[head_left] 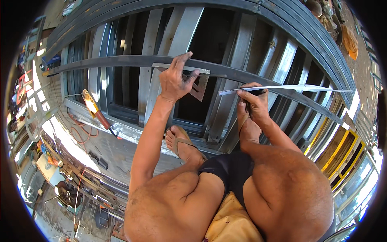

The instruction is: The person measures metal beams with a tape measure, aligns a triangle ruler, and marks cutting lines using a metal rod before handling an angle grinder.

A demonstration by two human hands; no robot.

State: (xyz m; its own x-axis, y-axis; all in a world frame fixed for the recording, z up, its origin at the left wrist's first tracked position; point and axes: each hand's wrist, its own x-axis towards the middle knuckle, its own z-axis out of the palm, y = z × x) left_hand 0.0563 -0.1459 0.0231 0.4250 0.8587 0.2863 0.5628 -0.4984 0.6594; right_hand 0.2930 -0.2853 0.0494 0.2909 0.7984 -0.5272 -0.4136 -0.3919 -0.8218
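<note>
Across the frame in front of me runs a long, dark metal bar (125,61). My left hand (174,82) is closed on a flat triangular metal square (203,86), with its fingers reaching over the bar and its thumb by the square's cut-out. To the right, my right hand (256,103) pinches a long, thin pale strip (298,87) that looks like a ruler and passes above the bar. Something dark shows under those fingers, too hidden to name. Both hands are above a row of grey metal channels (187,30).
My sandalled left foot (183,144) and right foot (249,129) are at the channels' near side. A welding electrode holder (96,108) with a thin rod lies at the left. Stacked dark bars (278,20) curve along the far side. Yellow metalwork (342,153) stands at the right.
</note>
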